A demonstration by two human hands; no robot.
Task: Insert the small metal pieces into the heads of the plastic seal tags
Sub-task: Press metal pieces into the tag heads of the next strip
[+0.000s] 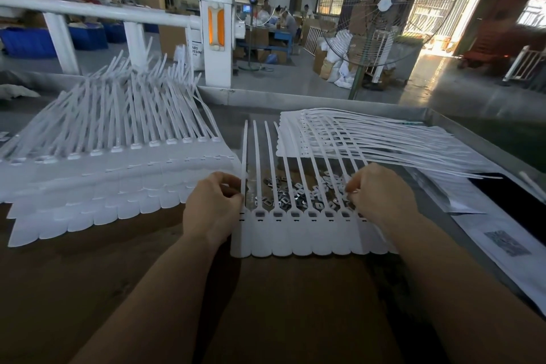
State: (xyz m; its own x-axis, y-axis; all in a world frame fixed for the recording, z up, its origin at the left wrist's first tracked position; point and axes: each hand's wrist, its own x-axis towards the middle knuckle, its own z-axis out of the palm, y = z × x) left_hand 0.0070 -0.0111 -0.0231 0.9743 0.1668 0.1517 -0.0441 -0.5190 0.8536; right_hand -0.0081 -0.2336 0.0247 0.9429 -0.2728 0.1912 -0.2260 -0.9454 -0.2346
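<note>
A joined strip of white plastic seal tags (pixel 298 241) lies flat in front of me, its heads in a row with dark slots and its tails running away. Under the tails lies a pile of small metal pieces (pixel 298 193). My left hand (pixel 212 207) has its fingers curled at the strip's left end, by the leftmost tail; whether it pinches a piece is hidden. My right hand (pixel 381 195) has its fingers curled over the metal pile at the strip's right end, fingertips touching the pieces.
A big stack of white tag strips (pixel 97 168) fills the left of the brown table (pixel 280 304). Another stack (pixel 369 139) lies behind on the right. Papers (pixel 502 242) lie at the right edge. A standing fan (pixel 384 6) and white railing (pixel 97 12) are beyond.
</note>
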